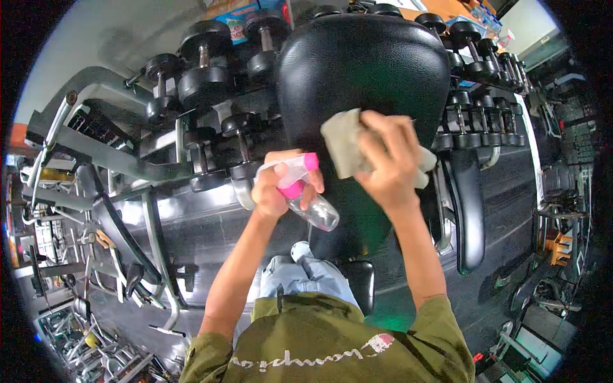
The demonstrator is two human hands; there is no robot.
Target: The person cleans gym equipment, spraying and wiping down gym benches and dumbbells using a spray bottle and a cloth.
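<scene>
My left hand (274, 188) is wrapped round a spray bottle (319, 214) with a clear body and a pink and white trigger head. The bottle tilts, its base toward the lower right. In my right hand (389, 159) is a folded beige cloth (343, 142), gripped by the fingers, which are slightly blurred. Both hands are over the lower part of a black padded bench backrest (364, 64). Whether the cloth touches the padding I cannot tell. Part of the cloth hangs out on the right side of my hand.
Racks of black dumbbells (204, 64) stand left of the backrest, with more dumbbells (469, 48) on its right. A grey metal machine frame (121, 156) reaches in from the left. Another narrow black pad (469, 217) is at the right. More gym equipment lies around the edges.
</scene>
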